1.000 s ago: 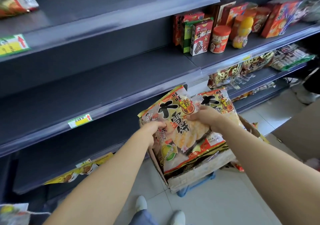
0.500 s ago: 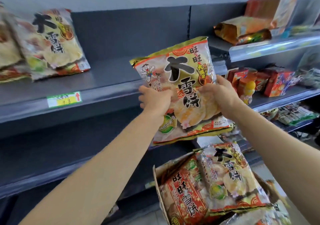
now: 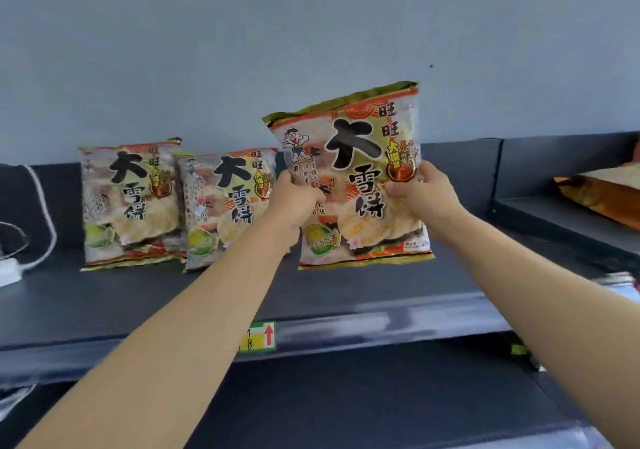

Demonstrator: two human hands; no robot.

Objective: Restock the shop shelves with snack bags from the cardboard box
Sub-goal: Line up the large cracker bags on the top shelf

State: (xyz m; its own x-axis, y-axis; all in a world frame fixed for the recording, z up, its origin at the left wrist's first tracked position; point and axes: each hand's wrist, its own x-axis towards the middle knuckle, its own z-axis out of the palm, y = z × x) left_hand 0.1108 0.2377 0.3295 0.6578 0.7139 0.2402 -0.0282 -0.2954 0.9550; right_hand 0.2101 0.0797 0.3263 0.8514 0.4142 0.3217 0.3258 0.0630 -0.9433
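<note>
Glossy foil snack bag (image 3: 356,158) hangs upright over the top shelf (image 3: 363,286), its long axis tipped slightly toward eleven o'clock. The left hand (image 3: 289,206) is curled round its nine o'clock edge and the right hand (image 3: 427,194) round its three o'clock edge. Bare shelf lies at six o'clock directly beneath, and the nearest standing bag (image 3: 225,209) waits at nine o'clock, just beyond the left hand. The held bag's bottom seam seems clear of the deck, though the view leaves that uncertain.

open top shelf (image 3: 467,275) room at 4 o'clock; standing snack bags (image 3: 128,203) crowd 9 o'clock, an orange packet (image 3: 602,199) blocks 3 o'clock.
</note>
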